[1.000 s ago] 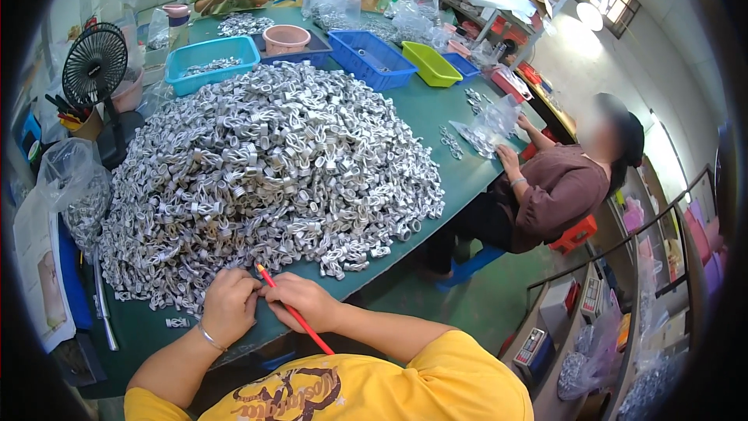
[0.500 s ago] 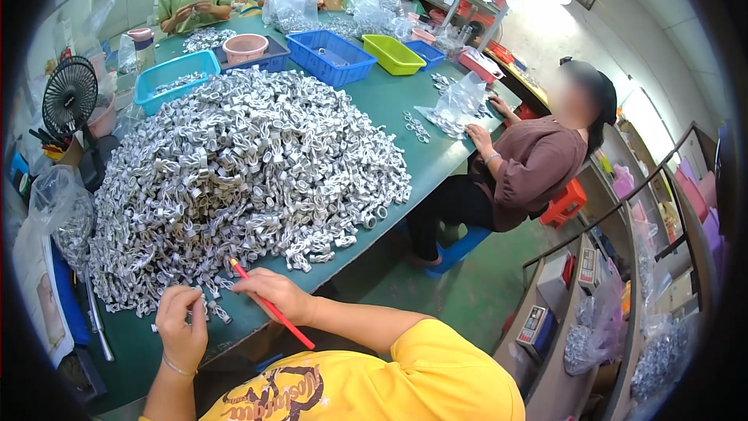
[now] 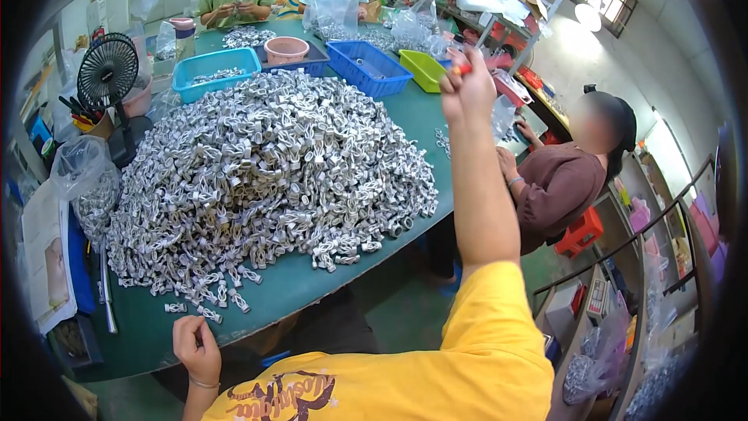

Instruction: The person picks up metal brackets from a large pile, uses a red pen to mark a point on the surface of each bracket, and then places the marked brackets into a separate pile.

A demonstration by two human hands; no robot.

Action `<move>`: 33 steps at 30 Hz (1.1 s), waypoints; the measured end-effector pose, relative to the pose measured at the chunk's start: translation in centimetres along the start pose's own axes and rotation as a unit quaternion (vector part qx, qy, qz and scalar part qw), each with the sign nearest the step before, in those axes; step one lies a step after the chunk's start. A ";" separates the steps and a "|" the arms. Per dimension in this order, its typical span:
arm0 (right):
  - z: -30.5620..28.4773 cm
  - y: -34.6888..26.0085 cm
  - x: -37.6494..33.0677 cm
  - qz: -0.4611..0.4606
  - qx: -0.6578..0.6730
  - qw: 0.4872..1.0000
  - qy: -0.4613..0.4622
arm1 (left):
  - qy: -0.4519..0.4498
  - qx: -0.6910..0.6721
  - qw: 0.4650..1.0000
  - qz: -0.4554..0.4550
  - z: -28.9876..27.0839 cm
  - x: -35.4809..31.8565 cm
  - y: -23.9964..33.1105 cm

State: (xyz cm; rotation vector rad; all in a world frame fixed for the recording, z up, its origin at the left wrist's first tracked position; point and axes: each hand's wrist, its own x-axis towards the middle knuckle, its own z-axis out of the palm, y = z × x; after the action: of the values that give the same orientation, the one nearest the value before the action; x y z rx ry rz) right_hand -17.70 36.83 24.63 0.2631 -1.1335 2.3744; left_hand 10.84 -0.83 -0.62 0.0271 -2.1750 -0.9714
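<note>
My right hand [image 3: 471, 93] is raised at the end of an outstretched arm, above the table's right side. It is closed around a red pen-like stick [image 3: 463, 69], of which only a short red and yellow bit shows. My left hand [image 3: 198, 349] rests by the near table edge with its fingers curled. Whether anything is between them is hidden. Just beyond it lie a few loose silver-grey ring-and-loop pieces [image 3: 209, 314], at the foot of a large heap [image 3: 273, 164] of the same pieces.
Along the far side of the green table [image 3: 312, 284] stand a turquoise tray [image 3: 181, 82], a pink bowl [image 3: 286, 50], a blue basket [image 3: 382, 87] and a lime tray [image 3: 421, 72]. A black fan [image 3: 107, 70] is at left. A co-worker [image 3: 565, 187] sits right; two work opposite.
My right hand has swung up and forward from the near edge with the red stick. My left hand has drawn away from the loose pieces. The view has shifted.
</note>
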 end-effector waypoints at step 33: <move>-8.5 -2.2 10.5 0.101 -0.148 0.955 0.236 | -0.219 0.100 0.950 -0.197 -0.9 -4.2 -6.3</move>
State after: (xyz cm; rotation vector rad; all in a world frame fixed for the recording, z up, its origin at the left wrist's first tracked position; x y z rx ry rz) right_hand -25.33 48.16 24.61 -0.5197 -1.2924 2.2154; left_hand 12.79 -4.63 -6.87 0.3892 -2.7429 -1.0417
